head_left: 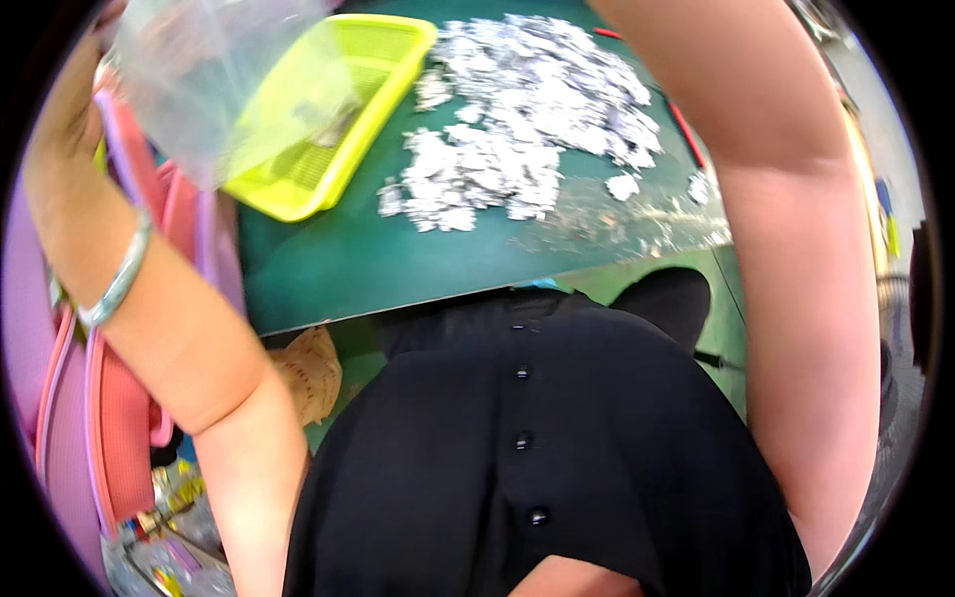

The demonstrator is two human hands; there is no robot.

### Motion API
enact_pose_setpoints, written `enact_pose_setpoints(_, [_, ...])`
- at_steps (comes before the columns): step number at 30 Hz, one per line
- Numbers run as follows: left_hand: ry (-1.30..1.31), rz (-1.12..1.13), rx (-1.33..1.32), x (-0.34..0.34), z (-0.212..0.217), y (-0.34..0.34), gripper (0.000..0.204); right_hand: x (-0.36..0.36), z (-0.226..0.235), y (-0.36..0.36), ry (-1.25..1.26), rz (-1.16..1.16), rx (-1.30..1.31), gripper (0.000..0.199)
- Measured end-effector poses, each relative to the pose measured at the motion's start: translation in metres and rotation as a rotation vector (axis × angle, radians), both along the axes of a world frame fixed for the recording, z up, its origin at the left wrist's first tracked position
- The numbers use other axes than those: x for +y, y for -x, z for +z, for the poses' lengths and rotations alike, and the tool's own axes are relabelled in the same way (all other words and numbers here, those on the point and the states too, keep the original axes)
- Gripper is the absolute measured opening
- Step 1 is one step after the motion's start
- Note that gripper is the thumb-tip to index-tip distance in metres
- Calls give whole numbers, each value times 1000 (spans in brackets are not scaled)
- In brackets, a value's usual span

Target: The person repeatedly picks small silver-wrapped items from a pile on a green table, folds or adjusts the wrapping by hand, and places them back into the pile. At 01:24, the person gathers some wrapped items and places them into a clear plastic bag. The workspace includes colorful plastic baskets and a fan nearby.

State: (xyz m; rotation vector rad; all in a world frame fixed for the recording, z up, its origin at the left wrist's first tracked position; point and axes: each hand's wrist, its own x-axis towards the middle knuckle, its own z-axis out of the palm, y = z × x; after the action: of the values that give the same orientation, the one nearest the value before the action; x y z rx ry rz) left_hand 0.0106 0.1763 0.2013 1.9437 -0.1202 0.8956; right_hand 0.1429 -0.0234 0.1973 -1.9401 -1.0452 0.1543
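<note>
My left hand [78, 124] is raised at the upper left, partly lost in the dark rim, with a pale green bangle [121, 279] on its wrist. Its fingers are closed at the edge of a clear plastic bag [189, 90], which hangs over a yellow-green plastic basket [343, 179]. A few small greyish things show dimly through the bag. My right arm [791, 229] reaches up past the top edge, so that hand is out of view. Two heaps of small silvery-white flat pieces [547, 85] lie on the green table [328, 264], too small to name.
Red thin rods [686, 134] lie beside the heap near my right arm. Pink and purple fabric bins [124, 438] stand against the table's left side. Below them are clear bags [179, 557] with small coloured things. A brown paper bag [310, 373] sits under the table edge.
</note>
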Motion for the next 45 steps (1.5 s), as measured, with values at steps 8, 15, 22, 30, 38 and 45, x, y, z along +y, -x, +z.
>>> enact_pose_setpoints(8, [44,-47,85,16,-64,-11,35,-131,-7,82,172,-133,-247,36])
enact_pose_setpoints(15, [218,213,-139,15,-83,44,27,-278,-79,163,292,-561,-108,30])
enact_pose_setpoints(22, [-159,163,-321,-64,-101,73,28,-361,-196,233,193,-1063,4,36])
enact_pose_setpoints(30, [-215,92,-267,-92,-126,94,27,-332,-226,249,133,-1179,-148,36])
enact_pose_setpoints(38, [-138,-38,-89,-116,-156,100,28,-321,-237,244,223,-1204,-326,42])
enact_pose_setpoints(45, [-83,-224,129,-138,-177,100,22,-332,-241,228,434,-1366,-363,39])
